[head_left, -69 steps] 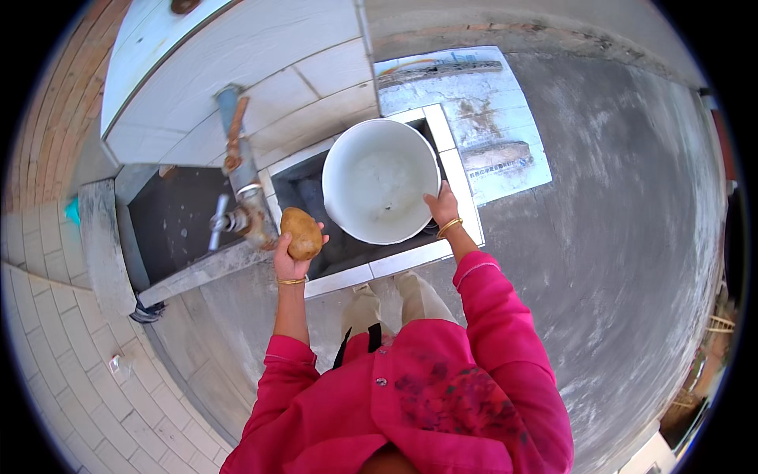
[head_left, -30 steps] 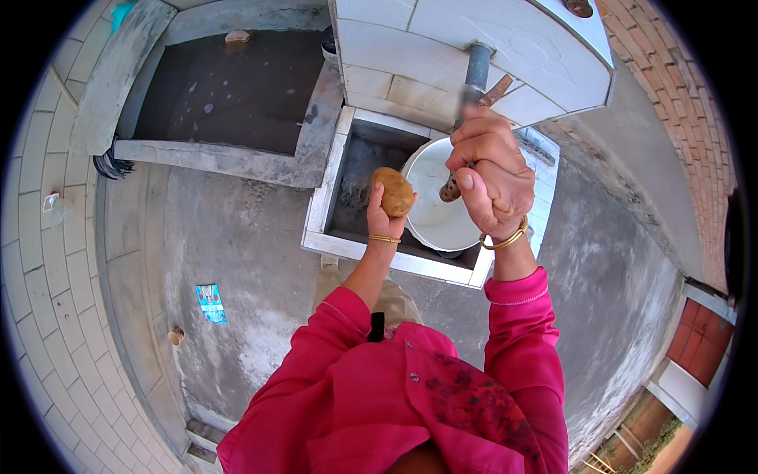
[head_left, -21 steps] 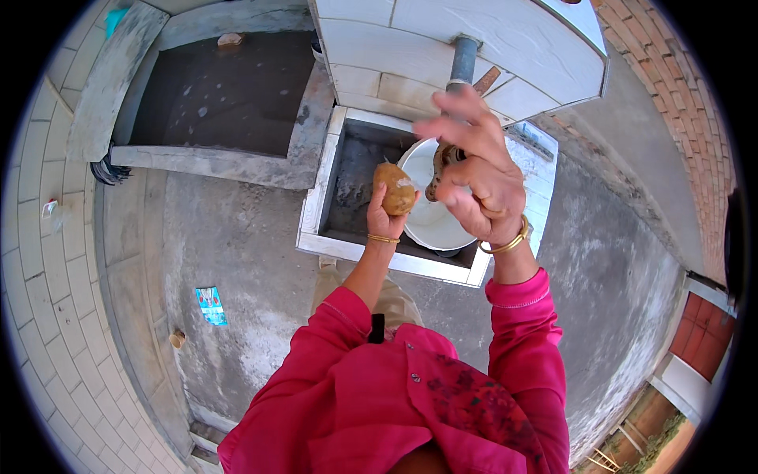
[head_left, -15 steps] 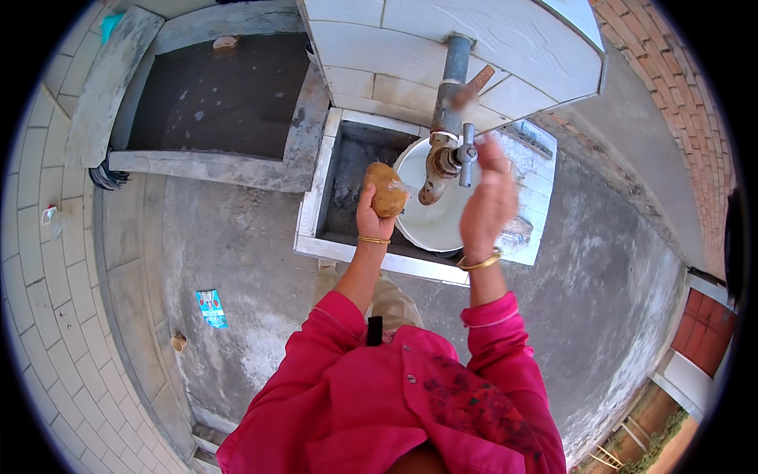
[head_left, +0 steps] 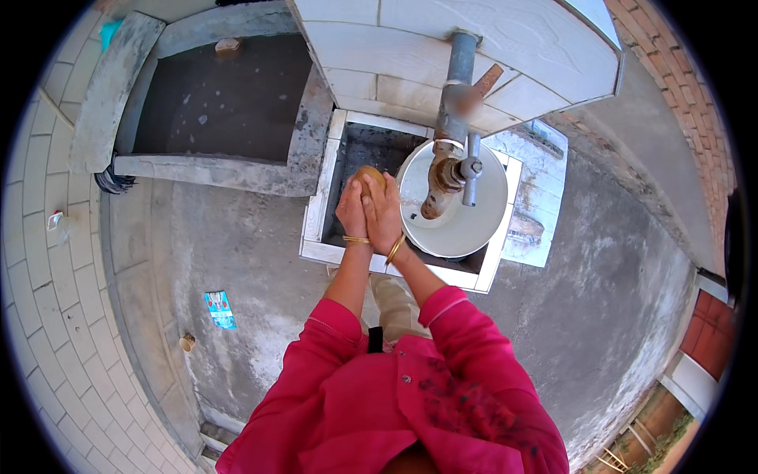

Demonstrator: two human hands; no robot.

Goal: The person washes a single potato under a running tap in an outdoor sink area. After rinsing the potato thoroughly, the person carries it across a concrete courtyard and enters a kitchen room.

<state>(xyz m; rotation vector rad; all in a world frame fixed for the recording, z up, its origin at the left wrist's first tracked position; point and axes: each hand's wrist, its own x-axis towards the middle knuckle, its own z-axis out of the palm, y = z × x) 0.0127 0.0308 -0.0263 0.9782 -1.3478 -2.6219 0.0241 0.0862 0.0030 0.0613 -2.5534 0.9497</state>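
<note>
My left hand [head_left: 350,207] and my right hand [head_left: 382,213] are closed together around a brown potato [head_left: 366,175], each with gold bangles at the wrist. They are above the small tiled basin [head_left: 497,268], just left of the rusty tap [head_left: 442,178] and its metal cross handle [head_left: 471,170]. The tap hangs from a grey pipe [head_left: 460,59] in a white tiled wall [head_left: 537,47]. Under it, a white bucket [head_left: 478,225] stands in the basin, with a small dark speck inside.
At upper left is a concrete trough [head_left: 213,166] of murky water with a light block [head_left: 227,46]. A worn white board [head_left: 541,205] lies right of the basin. A blue packet [head_left: 219,310] and a small brown object [head_left: 187,343] lie on the concrete floor [head_left: 600,300].
My right hand has left the tap handle, moved down and left, and closed on the potato. My left hand still holds the potato, slightly farther left.
</note>
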